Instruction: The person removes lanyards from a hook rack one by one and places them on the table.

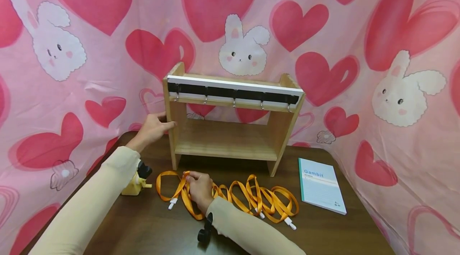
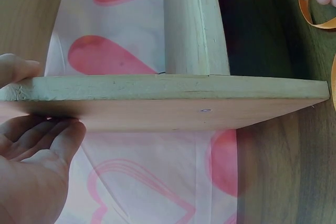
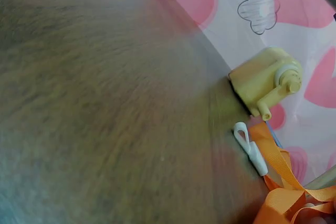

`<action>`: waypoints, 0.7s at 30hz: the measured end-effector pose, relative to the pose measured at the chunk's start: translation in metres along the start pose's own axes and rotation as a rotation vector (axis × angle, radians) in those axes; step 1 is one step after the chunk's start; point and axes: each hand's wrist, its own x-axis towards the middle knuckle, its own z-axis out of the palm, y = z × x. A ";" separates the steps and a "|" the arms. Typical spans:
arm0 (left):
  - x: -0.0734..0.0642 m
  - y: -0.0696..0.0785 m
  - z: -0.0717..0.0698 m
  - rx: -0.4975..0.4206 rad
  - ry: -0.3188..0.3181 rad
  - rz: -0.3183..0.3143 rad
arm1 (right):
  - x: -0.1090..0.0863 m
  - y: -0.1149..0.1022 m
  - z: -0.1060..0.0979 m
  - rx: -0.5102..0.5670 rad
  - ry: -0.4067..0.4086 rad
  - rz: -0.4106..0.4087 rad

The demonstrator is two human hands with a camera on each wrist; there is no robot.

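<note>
My left hand [image 1: 152,129] grips the left side panel [image 2: 168,88] of a small wooden shelf rack [image 1: 226,139], thumb on one face and fingers on the other. A white and black strip [image 1: 233,92] with several small metal hooks runs along the rack's upper front. Just below the rack, my right hand [image 1: 201,189] pinches an orange lanyard [image 1: 185,193] between thumb and fingers. A white plastic clip [image 3: 253,153] hangs from an orange lanyard by that hand. More orange lanyards [image 1: 258,195] lie in loose loops to its right, with white clips at their ends.
A yellow hand-crank pencil sharpener [image 3: 268,80] stands at the table's left edge, partly behind my left sleeve in the head view. A Gambit notebook [image 1: 321,185] lies on the dark wooden table [image 1: 154,227] at the right. Pink cloth [image 1: 215,3] hangs behind the table.
</note>
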 end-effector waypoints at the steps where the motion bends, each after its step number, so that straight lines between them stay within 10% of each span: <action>1: 0.000 0.000 0.000 0.001 -0.001 -0.001 | 0.000 0.001 0.000 -0.002 0.004 0.000; 21: 0.001 0.000 0.001 0.007 -0.001 0.002 | 0.001 0.000 0.002 0.099 -0.019 0.023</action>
